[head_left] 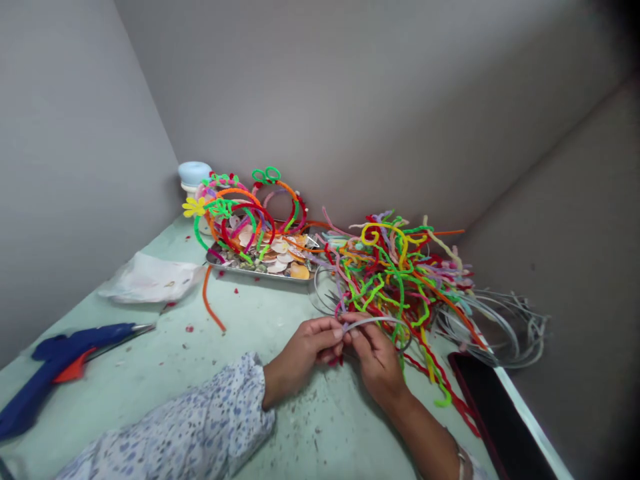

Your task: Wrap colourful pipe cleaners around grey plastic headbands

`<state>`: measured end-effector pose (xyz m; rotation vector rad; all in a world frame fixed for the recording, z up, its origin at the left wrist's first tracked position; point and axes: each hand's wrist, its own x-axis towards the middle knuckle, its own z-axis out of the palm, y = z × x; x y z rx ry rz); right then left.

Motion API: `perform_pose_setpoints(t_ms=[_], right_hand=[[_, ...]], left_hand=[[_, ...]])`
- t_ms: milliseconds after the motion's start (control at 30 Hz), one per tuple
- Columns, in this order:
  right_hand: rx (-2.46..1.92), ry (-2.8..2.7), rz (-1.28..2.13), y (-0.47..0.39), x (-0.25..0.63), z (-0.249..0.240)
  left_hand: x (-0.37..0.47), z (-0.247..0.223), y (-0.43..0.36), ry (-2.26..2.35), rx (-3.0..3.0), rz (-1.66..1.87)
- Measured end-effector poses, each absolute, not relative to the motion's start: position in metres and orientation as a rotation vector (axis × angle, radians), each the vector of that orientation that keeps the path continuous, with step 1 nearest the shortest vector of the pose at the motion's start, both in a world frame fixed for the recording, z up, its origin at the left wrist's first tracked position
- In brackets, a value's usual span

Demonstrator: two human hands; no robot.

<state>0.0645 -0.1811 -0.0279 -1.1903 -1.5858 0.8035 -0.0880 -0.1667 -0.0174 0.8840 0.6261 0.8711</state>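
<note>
My left hand (306,352) and my right hand (376,365) meet low in the middle of the view, fingers closed. A thin grey headband (383,320) curves up and rightward from my right fingers. At its end, my left fingertips pinch a short bit of purple pipe cleaner (345,327), partly hidden by the fingers. Just beyond the hands lies a big tangled heap of coloured pipe cleaners (395,273). Several more grey headbands (510,327) are bunched at the heap's right side.
A metal tray (260,275) of shells carries finished-looking pipe-cleaner headbands (235,207). Left of it are a white packet (153,279), a blue glue gun (75,353) and a loose orange pipe cleaner (209,303). A dark phone (500,413) lies at the right table edge; walls enclose the back.
</note>
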Motion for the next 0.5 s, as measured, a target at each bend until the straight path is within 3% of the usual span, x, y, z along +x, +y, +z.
perform_pose_setpoints(t_ms=[200,500], right_hand=[[-1.189,-1.439,0.932,-0.180,0.064,-0.039],[-1.280,-1.487,0.756,-0.184,0.060,-0.031]], left_hand=[[-0.087,-0.021,-0.166,0.632,0.868,0.880],[-0.085,-0.026,-0.168,0.616,0.915,0.960]])
